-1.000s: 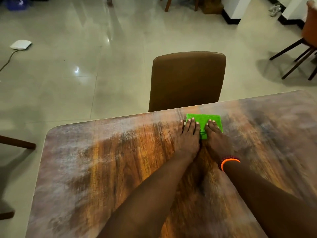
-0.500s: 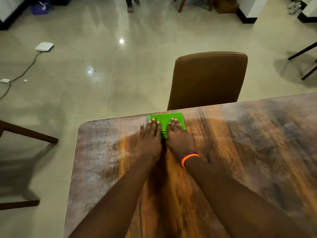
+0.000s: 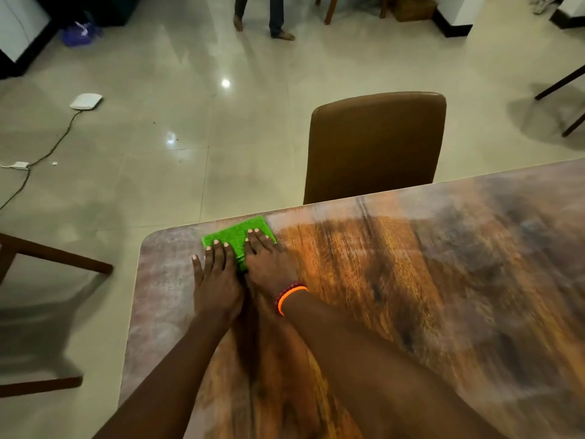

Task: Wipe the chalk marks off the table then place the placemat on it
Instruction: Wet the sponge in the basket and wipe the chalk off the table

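Note:
A folded green cloth (image 3: 235,235) lies flat on the wooden table (image 3: 395,280) near its far left corner. My left hand (image 3: 217,278) and my right hand (image 3: 264,263) press side by side on the cloth, palms down, fingers stretched out flat. The right wrist wears an orange band. Pale chalky haze covers the table's left edge and far edge; the middle shows bare brown wood. No placemat is in view.
A brown padded chair (image 3: 375,147) stands at the table's far side. Another chair's wooden frame (image 3: 47,258) sits off the left end. On the tiled floor lie a white device (image 3: 86,101) with a cable, and a person's legs (image 3: 272,17) stand far back.
Both hands have slid the green cloth leftward along the far edge, from near the brown chair toward the table's left corner. The view has shifted with them.

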